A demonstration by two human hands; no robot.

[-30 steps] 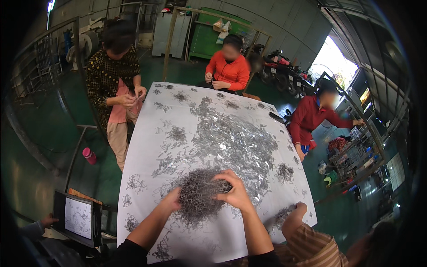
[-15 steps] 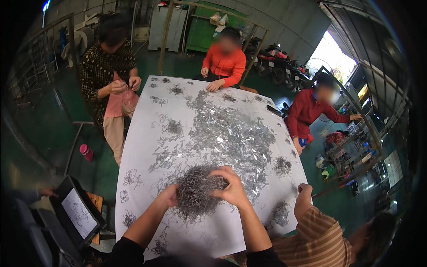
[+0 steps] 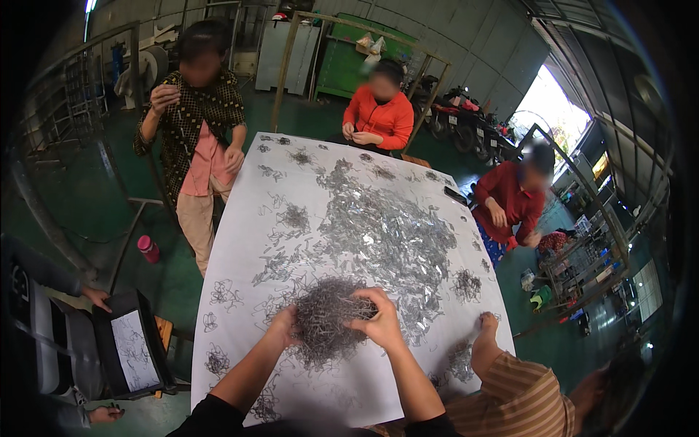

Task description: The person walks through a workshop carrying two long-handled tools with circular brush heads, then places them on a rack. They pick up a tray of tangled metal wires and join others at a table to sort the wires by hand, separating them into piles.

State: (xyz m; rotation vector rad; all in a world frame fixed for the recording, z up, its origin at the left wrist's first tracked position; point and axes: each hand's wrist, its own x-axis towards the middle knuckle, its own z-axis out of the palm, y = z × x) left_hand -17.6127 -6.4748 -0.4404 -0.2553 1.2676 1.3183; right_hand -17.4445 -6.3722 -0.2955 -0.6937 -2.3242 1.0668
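Left hand (image 3: 282, 324) and right hand (image 3: 380, 319) clamp a tangled grey clump of thin metal wire pieces (image 3: 329, 324) near the white table's (image 3: 240, 218) front edge. Judged light, springy, snag-prone; best cupped from both flanks.

Grey wire tangle (image 3: 329, 320) on a white table sheet (image 3: 240, 240); green floor (image 3: 95, 211); pink bottle (image 3: 148, 249).

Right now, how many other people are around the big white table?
4: a standing person in a checked top, two seated in red tops, and a striped sleeve. More may be hidden.
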